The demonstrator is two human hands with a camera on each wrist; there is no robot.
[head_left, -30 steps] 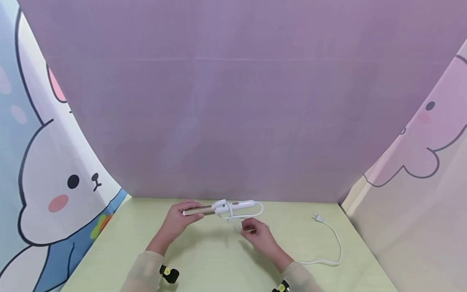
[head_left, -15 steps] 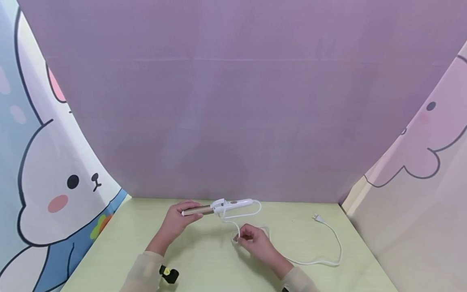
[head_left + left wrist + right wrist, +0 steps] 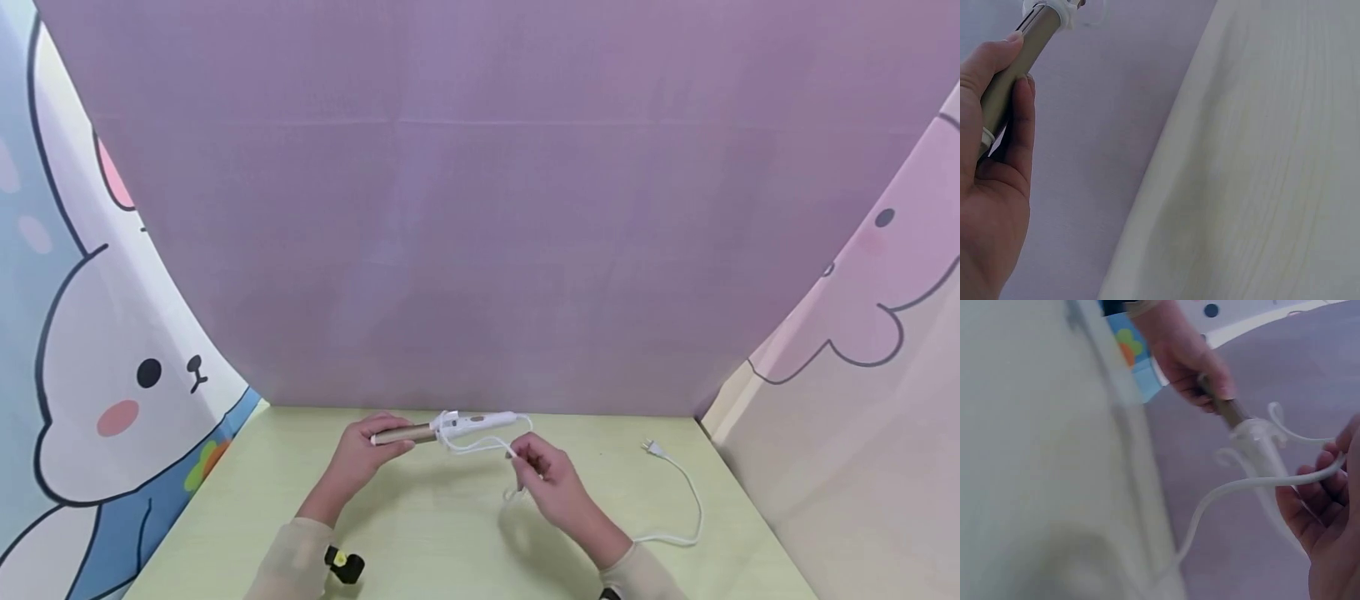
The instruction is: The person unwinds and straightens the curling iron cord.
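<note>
A white curling iron [image 3: 471, 423] with a gold barrel [image 3: 405, 433] hangs level above the far part of the pale green table [image 3: 420, 533]. My left hand [image 3: 360, 454] grips the barrel [image 3: 1016, 69] by its tip end. A white cord [image 3: 480, 447] loops down from the handle. My right hand [image 3: 543, 475] pinches this cord [image 3: 1254, 483] just below the handle, fingers curled round it. From there the cord runs right across the table to a plug [image 3: 654, 449] that lies flat.
A purple backdrop [image 3: 480, 208] rises behind the table. Cartoon-printed panels stand at the left [image 3: 97, 350] and right [image 3: 870, 350]. The cord's slack [image 3: 690, 517] curves over the right part of the table.
My right hand has risen and moved right with the cord, from low on the table to near the handle. The left hand and iron have barely moved.
</note>
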